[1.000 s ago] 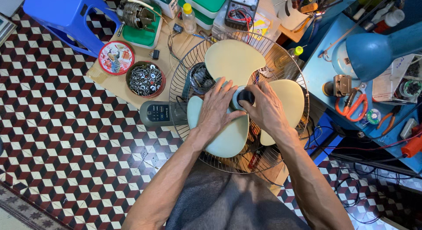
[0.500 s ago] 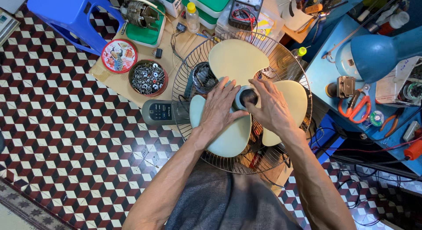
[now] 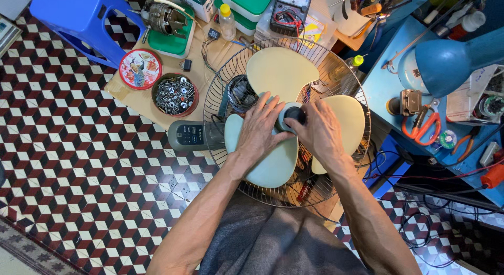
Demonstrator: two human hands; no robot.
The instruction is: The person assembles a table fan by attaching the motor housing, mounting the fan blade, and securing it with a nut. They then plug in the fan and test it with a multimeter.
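A cream three-bladed fan blade [image 3: 281, 70] lies inside a round wire guard [image 3: 220, 91], seen from above. My left hand [image 3: 261, 129] lies flat on the near-left blade, fingers spread toward the hub. My right hand [image 3: 317, 130] rests on the right side, its fingertips pinching the dark round cap [image 3: 295, 115] at the hub's centre. Under the guard, the fan's grey base with a button panel [image 3: 190, 135] sticks out to the left.
A round tin of screws and nuts [image 3: 175, 94] and a red lid [image 3: 140, 68] sit left of the fan. A small motor [image 3: 164, 18], a multimeter [image 3: 292, 8] and a blue stool [image 3: 86, 17] stand behind. A blue lamp [image 3: 446, 62] and scissors [image 3: 426, 127] are at right.
The view has shifted slightly. My right fingers have moved around the hub cap; my left hand stays on the blade.
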